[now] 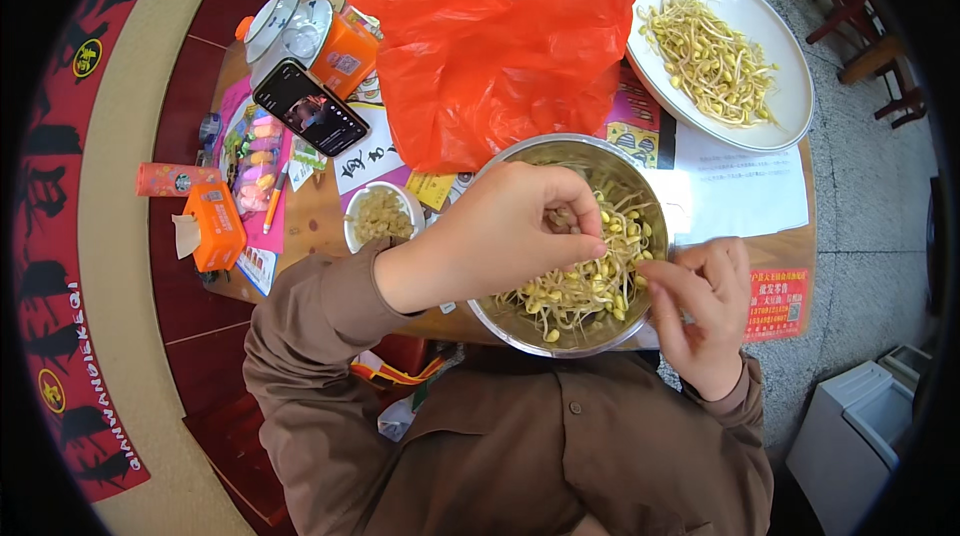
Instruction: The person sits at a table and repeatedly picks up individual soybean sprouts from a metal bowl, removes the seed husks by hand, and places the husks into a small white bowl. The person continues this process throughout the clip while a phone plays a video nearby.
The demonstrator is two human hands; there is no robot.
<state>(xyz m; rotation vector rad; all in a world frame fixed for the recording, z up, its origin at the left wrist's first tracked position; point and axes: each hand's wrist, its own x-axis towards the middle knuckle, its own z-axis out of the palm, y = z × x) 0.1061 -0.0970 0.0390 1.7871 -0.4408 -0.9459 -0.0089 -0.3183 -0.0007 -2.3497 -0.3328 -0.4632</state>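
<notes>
My left hand (536,225) is over the steel bowl (480,315), its fingers curled and its thumb meeting the index finger. Small brownish bits (561,219) appear to sit inside the curled fingers. Soybean sprouts (574,300) with yellow heads fill much of the bowl below. At the bowl's right rim is my right hand (701,311), thumb and index finger bent towards the sprouts; whether they pinch a sprout is unclear. A white cup (415,210) left of the bowl holds pale brown scraps. On a large white plate (789,97) at the far right lie more sprouts (712,60).
A red plastic bag (502,48) rises behind the bowl. To the left are a lit phone (311,107), orange tissue packs (217,225), a pen (275,198) and a lidded glass jar (289,30). A printed sheet (750,195) lies below the plate. Stools (885,71) stand beyond the table.
</notes>
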